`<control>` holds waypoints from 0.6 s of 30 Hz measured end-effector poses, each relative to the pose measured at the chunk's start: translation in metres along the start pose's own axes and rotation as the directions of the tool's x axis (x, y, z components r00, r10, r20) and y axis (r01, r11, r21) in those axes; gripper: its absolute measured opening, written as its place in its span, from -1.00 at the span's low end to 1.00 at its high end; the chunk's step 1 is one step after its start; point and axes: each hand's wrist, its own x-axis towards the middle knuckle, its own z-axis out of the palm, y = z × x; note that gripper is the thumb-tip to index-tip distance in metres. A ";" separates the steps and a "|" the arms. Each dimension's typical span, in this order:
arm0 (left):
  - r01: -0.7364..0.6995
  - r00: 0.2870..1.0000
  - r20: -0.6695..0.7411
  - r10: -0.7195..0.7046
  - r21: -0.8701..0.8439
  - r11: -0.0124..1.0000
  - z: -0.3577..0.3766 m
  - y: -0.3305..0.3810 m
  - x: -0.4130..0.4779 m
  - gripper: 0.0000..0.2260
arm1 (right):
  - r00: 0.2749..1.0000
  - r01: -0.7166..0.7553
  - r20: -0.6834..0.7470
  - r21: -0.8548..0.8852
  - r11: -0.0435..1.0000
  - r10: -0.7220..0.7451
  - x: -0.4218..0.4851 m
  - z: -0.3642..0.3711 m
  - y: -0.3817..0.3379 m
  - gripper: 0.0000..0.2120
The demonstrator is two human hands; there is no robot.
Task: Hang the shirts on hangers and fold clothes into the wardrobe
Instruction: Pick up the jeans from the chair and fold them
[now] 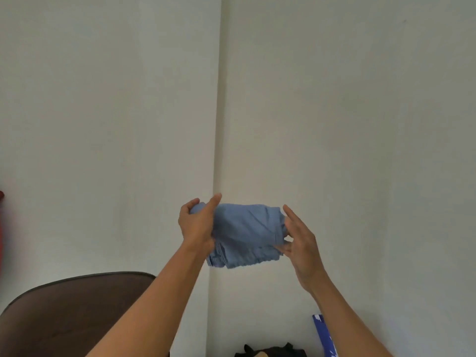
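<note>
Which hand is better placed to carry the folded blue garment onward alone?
Probably left. The left hand wraps round one end of the folded blue garment; the right hand only touches the other end with straight fingers.

Matt blue cloth garment (pixel 247 233); smooth matt wall (pixel 103 99).

brown chair back (pixel 72 310) lower left; pale wall (pixel 103 99) behind.
</note>
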 end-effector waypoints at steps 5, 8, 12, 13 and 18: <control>-0.167 0.986 -0.019 0.166 -0.057 0.984 -0.022 -0.045 -0.004 -0.52 | 0.990 -0.113 -0.071 0.122 0.986 0.123 -0.026 0.009 0.033 -0.68; -0.204 0.978 0.035 0.204 -0.017 0.979 -0.043 -0.067 -0.008 -0.57 | 0.908 -0.373 -0.074 0.298 0.878 0.411 -0.035 0.006 0.052 -0.58; -0.219 0.968 0.131 0.214 0.025 0.975 -0.066 -0.098 -0.015 -0.59 | 0.780 -0.604 0.080 0.354 0.714 0.620 -0.037 0.000 0.066 -0.55; -0.228 0.964 0.153 0.219 0.042 0.973 -0.072 -0.106 -0.018 -0.59 | 0.781 -0.608 0.062 0.302 0.734 0.621 -0.038 -0.001 0.074 -0.53; -0.269 0.924 0.313 0.220 0.124 0.955 -0.093 -0.127 -0.021 -0.28 | 0.889 -0.424 -0.140 0.115 0.898 0.437 -0.050 -0.013 0.098 -0.45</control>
